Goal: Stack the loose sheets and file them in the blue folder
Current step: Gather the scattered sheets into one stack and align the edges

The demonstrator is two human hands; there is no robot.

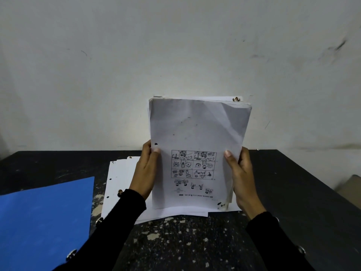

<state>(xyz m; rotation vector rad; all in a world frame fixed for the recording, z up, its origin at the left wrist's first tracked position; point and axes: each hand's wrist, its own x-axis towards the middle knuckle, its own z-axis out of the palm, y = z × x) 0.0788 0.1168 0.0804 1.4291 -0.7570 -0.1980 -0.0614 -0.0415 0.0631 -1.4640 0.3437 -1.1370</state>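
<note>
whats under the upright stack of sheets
More loose white punched sheets lie flat on the dark speckled table beneath the held white paper stack; their middle is covered by it and both hands.

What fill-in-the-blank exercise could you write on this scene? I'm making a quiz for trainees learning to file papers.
1. Both hands, left hand and right hand, hold the stack of sheets ____ on its bottom edge.
2. The folder lying to the person's left is ____ in colour.
3. The front sheet's comic-style drawing appears ____ to the camera.
4. More loose sheets lie flat on the ____ table.

Missing words: upright; blue; upside down; black
</note>
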